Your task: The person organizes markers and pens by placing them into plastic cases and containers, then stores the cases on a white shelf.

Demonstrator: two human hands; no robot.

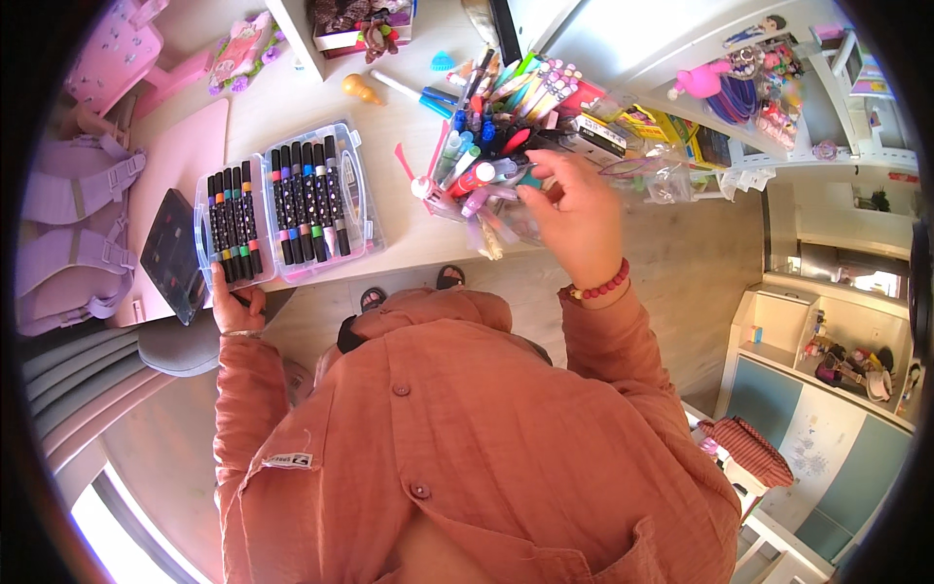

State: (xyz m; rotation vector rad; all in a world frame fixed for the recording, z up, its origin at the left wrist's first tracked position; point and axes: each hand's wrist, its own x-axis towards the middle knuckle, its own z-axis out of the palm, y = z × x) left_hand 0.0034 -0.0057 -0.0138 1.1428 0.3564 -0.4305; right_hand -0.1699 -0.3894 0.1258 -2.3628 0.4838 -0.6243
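Note:
My left hand point(236, 308) is at the near edge of a clear plastic marker case point(265, 222), its index finger along the left corner and its thumb bent close by. The case lies unfolded, with rows of black-barrelled markers point(232, 219) with coloured ends in both halves. My right hand point(581, 206) is over the right side of a crowded bunch of pens point(477, 161). Its thumb and index finger are curved, with a gap between their tips, beside a red-and-white marker point(471, 179). Pens partly hide what lies beyond these fingertips.
Left of the case, a dark flat tray point(175, 255) overhangs the desk edge. Behind the case are a yellow gourd-shaped object point(362, 89) and a white-and-blue marker point(409, 93). Boxes and packets point(652, 127) crowd the right. A grey chair seat point(179, 348) is below the desk edge.

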